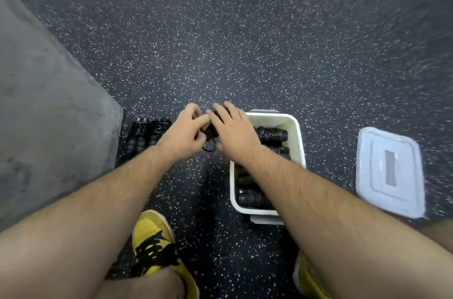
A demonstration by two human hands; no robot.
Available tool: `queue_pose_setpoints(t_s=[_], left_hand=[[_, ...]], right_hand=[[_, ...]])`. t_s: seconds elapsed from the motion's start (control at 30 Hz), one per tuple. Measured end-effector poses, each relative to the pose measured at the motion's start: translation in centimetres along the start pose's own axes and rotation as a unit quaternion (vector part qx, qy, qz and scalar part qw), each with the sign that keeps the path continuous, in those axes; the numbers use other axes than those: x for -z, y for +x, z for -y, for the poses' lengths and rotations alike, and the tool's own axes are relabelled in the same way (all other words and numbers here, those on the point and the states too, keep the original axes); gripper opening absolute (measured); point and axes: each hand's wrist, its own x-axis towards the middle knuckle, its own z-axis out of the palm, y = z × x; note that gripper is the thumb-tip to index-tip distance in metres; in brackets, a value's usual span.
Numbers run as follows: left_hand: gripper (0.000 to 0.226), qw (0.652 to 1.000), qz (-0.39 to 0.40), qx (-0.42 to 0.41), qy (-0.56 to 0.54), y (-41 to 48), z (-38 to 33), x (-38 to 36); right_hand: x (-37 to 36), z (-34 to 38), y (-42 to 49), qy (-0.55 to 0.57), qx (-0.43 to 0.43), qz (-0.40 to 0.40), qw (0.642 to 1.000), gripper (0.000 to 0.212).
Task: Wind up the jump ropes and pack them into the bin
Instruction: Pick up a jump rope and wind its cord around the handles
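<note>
While left hand (182,134) curls around black wound jump rope (211,130), right hand (232,134) lies over it (grip unclear), above speckled floor (220,53) beside far-left corner of white plastic bin (298,141): tuck dangling loop (208,148), then drop in.

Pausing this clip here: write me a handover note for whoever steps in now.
Left hand and right hand both grip one black jump rope, a loop hanging loose, beside the white plastic bin.
Done: several wound ropes lie in the bin.
Left: finish this one, pack it, then the two black rope bundles on the floor at left.
Pale plastic lid lies at right.
</note>
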Motion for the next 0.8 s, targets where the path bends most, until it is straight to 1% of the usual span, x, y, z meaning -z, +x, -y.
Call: queue_pose_setpoints(t_s=[0.07,0.13,0.17,0.27,0.37,0.43,0.5,0.57,0.63,0.7,0.8], left_hand=[[0.02,0.999,-0.005,-0.03,-0.022,1.0,-2.3,-0.1],[0.019,0.998,-0.006,-0.041,-0.052,2.0,-4.6,-0.8],[0.023,0.997,-0.006,-0.042,-0.069,2.6,-5.8,-1.3],[0.045,0.995,0.012,-0.031,-0.096,4.2,-8.8,-2.9],[0.053,0.995,0.04,-0.046,-0.085,5.4,-10.1,-5.0],[0.054,0.995,0.053,-0.061,-0.05,6.1,-10.1,-6.6],[0.052,0.997,0.054,-0.052,-0.012,6.8,-9.7,-8.0],[0.046,0.998,0.049,-0.04,0.014,7.3,-9.0,-9.3],[0.041,0.997,0.052,-0.029,0.041,7.5,-8.3,-10.4],[0.038,0.997,0.049,-0.026,0.055,7.6,-7.5,-11.3],[0.034,0.996,0.042,-0.027,0.069,7.4,-6.9,-12.4]], right_hand=[[1.2,-1.9,-1.3,-0.008,-0.01,-0.023,1.0,0.079],[1.8,-4.2,-2.9,-0.007,-0.026,-0.037,0.999,0.074],[2.0,-5.4,-3.9,-0.008,-0.042,-0.04,0.998,0.073],[1.8,-8.8,-6.6,-0.012,-0.093,-0.034,0.995,0.076],[1.0,-11.2,-8.1,-0.012,-0.127,-0.01,0.992,0.076],[0.2,-11.9,-8.2,-0.002,-0.142,-0.001,0.99,0.074],[-0.8,-12.0,-7.7,0.012,-0.148,0.007,0.989,0.073],[-1.9,-11.8,-6.9,0.024,-0.147,0.01,0.989,0.071],[-2.8,-11.6,-6.2,0.009,-0.146,0.014,0.989,0.066],[-3.6,-11.4,-5.9,-0.019,-0.156,0.0,0.988,0.06],[-4.3,-10.8,-5.8,0.002,-0.179,-0.009,0.984,0.056]])
